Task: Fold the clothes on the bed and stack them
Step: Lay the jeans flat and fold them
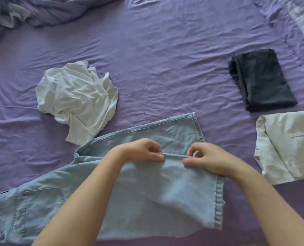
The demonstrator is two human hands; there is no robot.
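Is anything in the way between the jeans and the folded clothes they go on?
Nothing visible is. Both hands, left and right, pinch a fold of the light blue jeans. Only bare purple sheet lies between the jeans and the folded cream garment and dark folded garment. The crumpled white shirt sits off on the other side.

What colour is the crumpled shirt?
The crumpled cotton shirt is white, seen from the head view.

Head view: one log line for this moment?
step: folding jeans | left hand and right hand: pinching jeans fold | white shirt: crumpled | dark garment: folded
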